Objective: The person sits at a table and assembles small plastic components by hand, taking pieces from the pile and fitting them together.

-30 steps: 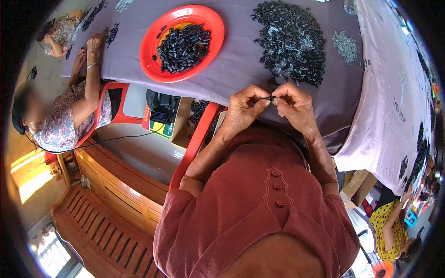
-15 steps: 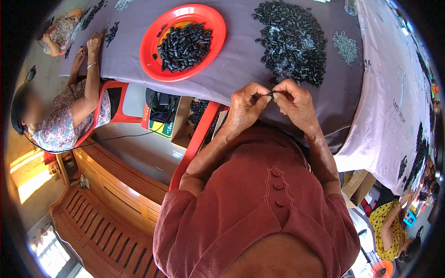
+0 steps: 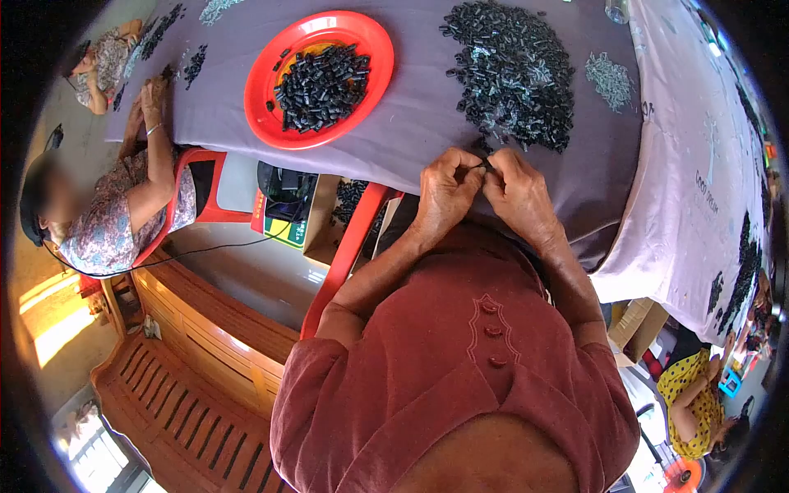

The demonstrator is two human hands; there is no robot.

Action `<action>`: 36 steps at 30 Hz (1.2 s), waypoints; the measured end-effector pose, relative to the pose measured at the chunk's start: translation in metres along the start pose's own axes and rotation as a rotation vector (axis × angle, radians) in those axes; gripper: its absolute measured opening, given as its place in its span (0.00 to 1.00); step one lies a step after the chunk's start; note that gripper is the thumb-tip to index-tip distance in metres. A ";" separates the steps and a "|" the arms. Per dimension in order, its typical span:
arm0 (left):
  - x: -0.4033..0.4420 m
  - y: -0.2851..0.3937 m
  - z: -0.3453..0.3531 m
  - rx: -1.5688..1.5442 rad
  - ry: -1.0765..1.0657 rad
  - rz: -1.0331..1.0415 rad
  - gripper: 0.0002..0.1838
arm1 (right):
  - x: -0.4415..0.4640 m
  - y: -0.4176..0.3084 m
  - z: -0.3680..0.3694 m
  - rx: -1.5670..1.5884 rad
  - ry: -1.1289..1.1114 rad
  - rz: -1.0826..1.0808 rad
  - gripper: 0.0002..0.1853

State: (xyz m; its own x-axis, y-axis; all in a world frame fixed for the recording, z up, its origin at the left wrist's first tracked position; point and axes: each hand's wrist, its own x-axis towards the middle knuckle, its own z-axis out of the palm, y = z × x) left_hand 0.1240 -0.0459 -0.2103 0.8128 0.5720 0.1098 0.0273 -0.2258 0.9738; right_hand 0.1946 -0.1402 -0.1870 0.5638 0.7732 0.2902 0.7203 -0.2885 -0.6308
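At the table's near edge, my left hand (image 3: 449, 187) and my right hand (image 3: 519, 194) meet fingertip to fingertip. Both are closed in a pinch on a small black plastic piece (image 3: 484, 165), mostly covered by the fingers. Just beyond them spreads a large pile of similar black pieces (image 3: 514, 86), with small pale, clear-looking bits scattered on top. To the left, a red plate (image 3: 259, 103) holds a heap of black pieces (image 3: 322, 89). A small heap of the pale bits (image 3: 609, 81) lies to the right of the large pile.
A grey-purple cloth (image 3: 419, 99) covers the table. At left, another person (image 3: 123, 197) sits on a red chair with hands on the cloth. A red chair arm (image 3: 341, 255) stands beside my left arm. An open carton (image 3: 639, 327) is below at right.
Both hands have turned slightly, the fingers curling closer around the small black piece. The person at left has shifted their hands a little. The view has tilted slightly.
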 end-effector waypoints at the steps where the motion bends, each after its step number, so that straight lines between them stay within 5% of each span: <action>1: -0.001 -0.001 0.000 0.003 0.000 -0.002 0.02 | -0.002 0.000 0.001 -0.023 0.004 0.005 0.07; 3: -0.002 -0.003 0.003 -0.103 -0.027 -0.151 0.02 | -0.005 0.001 0.001 -0.043 0.006 0.013 0.07; 16: 0.001 -0.003 -0.006 -0.007 -0.217 -0.074 0.03 | -0.004 0.006 -0.003 0.211 0.032 0.125 0.04; 24: 0.004 -0.009 0.003 0.227 -0.117 0.270 0.05 | 0.004 0.007 -0.004 0.222 -0.011 0.289 0.03; 32: 0.005 -0.006 0.009 0.021 -0.071 0.036 0.03 | -0.007 0.010 0.001 0.015 0.036 0.037 0.10; 36: 0.007 -0.007 0.010 -0.031 -0.063 -0.013 0.02 | -0.010 0.004 0.005 -0.057 0.021 0.125 0.13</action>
State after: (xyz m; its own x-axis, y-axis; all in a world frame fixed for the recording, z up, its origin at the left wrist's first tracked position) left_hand 0.1354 -0.0484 -0.2185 0.8476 0.5238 0.0849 0.0214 -0.1936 0.9809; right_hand 0.1896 -0.1460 -0.1957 0.6585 0.7174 0.2274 0.6656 -0.4141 -0.6209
